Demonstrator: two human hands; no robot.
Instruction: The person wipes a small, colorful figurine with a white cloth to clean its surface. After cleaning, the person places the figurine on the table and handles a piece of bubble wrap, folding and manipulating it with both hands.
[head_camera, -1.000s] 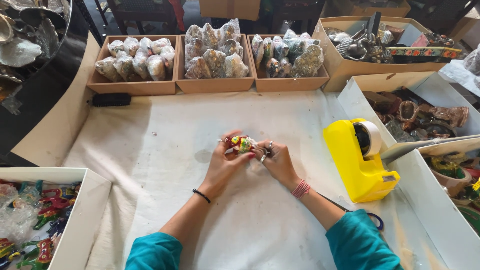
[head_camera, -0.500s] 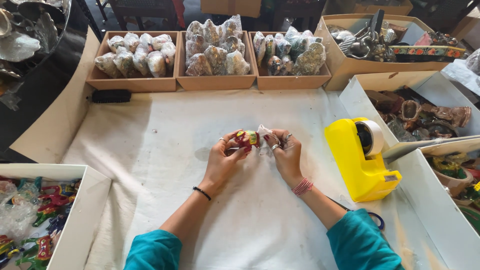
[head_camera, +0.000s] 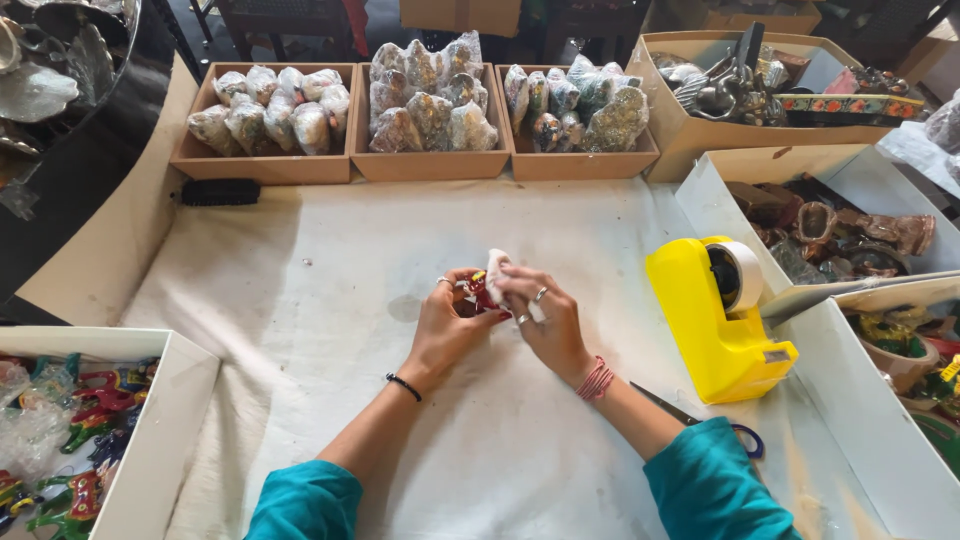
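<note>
Risk first, judged from the grip: small figurine (head_camera: 482, 291) pinched only at its ends, so a slip while the wrap (head_camera: 496, 275) goes round could drop it onto the cloth-covered surface (head_camera: 300, 300) or let the wrap spring open; thin painted parts look liable to snap under a hard squeeze.

Left of the figurine: left hand (head_camera: 445, 325), fingers (head_camera: 452, 290) curled in and closed on the figurine's near end, thumb side tucked under.

At centre, well left of the tape dispenser (head_camera: 718, 318): figurine raised just off the surface, between both hands, partly covered by wrap.

Right of the figurine: right hand (head_camera: 545, 320), fingers (head_camera: 520, 282) bent and pinching the wrap against the figurine, none spread. Scissors (head_camera: 690, 415) idle just past the right forearm.
</note>
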